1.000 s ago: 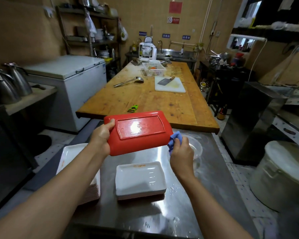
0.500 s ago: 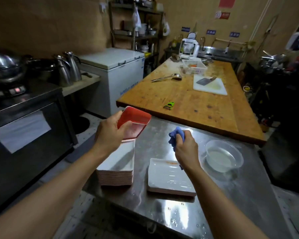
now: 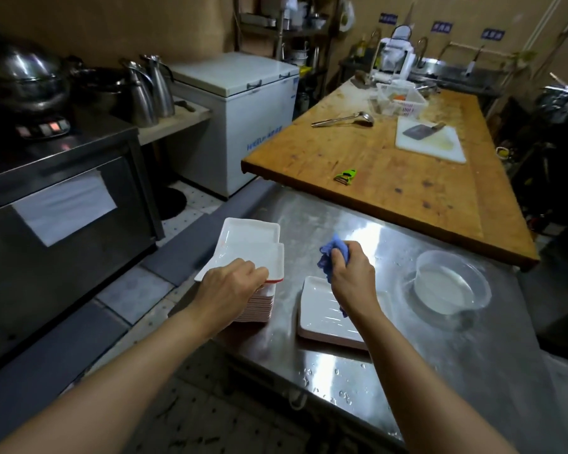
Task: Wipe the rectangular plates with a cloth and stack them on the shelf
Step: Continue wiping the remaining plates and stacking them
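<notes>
Gripping the near right corner of the top plate (image 3: 248,249), the left hand (image 3: 228,286) is seen at centre frame, fingers curled over the red-edged rim and pinching it. That plate is laid white face up on the stack (image 3: 258,303), slightly askew, so a corner of the plate beneath is exposed at the far side. The stack is set at the left edge of the steel counter (image 3: 407,362), lower centre of the frame.

A blue cloth (image 3: 330,255) is bunched in the right hand (image 3: 351,273), fingers closed tightly round it, with one tail seen hanging below the wrist. This hand is held over the far left corner of a single white plate (image 3: 322,317), which lies flat on the counter just right of the stack. Whether cloth and plate touch cannot be told.

A clear tub (image 3: 451,285) of water is noted right of that plate, well apart from it. Water drops are scattered on the counter's near edge.

Beyond, in the upper right, a wooden table (image 3: 390,178) is recorded, bearing a green peeler (image 3: 346,176), a ladle (image 3: 343,119), a white board (image 3: 431,142) with a cleaver (image 3: 418,130) on it, and a basket (image 3: 402,101).
</notes>
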